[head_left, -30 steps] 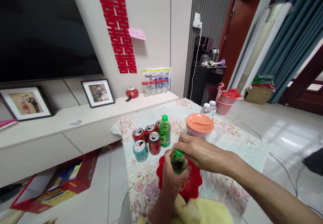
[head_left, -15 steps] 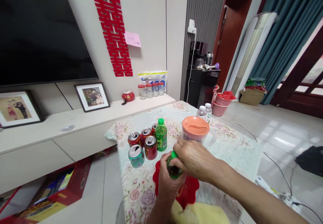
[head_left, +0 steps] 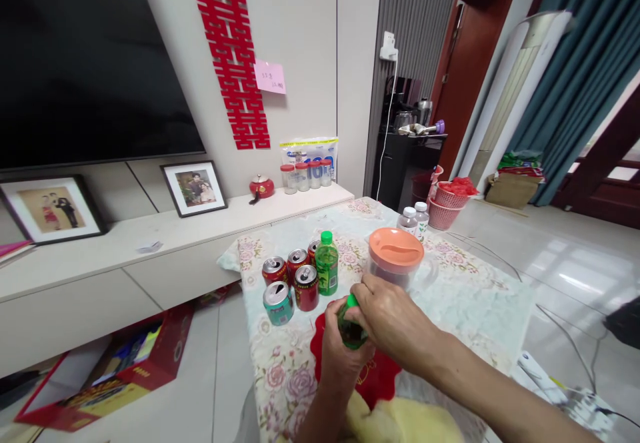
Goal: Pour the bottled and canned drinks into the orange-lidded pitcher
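My left hand is wrapped round a small green bottle held above a red mat on the table. My right hand is closed over the bottle's green cap, fingers curled around it. Just beyond stand a second green bottle, three red cans and a teal can. A clear jug with an orange lid stands right behind my right hand.
A floral tablecloth covers the table. Two white-capped bottles stand at its far edge. A yellow cloth lies at the near edge. A low white cabinet carries framed photos and jars. A red carton sits on the floor.
Both hands have stayed on the small green bottle and its cap, my right hand shifting slightly round the cap. The camera view swayed left and back.
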A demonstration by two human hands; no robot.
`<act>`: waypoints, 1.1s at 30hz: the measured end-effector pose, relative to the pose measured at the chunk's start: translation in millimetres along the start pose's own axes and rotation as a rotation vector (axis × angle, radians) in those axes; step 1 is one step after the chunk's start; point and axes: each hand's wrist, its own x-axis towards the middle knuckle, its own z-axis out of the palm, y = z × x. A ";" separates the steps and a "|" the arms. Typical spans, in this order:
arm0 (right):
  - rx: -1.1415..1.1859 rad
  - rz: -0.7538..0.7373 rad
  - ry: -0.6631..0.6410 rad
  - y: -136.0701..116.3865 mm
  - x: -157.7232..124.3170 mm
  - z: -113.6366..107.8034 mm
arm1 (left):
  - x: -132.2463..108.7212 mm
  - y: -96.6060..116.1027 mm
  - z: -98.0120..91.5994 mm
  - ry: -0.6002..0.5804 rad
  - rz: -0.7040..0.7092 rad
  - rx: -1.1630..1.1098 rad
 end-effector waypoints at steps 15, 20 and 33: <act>0.389 -0.210 0.095 30.9 3.2 4.8 | 3.9 6.1 -5.4 -0.053 -0.019 0.027; 0.422 -0.060 0.240 16.7 -5.5 25.3 | 2.4 1.2 -4.9 -0.055 0.028 0.014; 0.335 -0.056 0.096 24.0 4.9 -0.7 | 1.4 -3.1 1.0 -0.018 0.029 0.020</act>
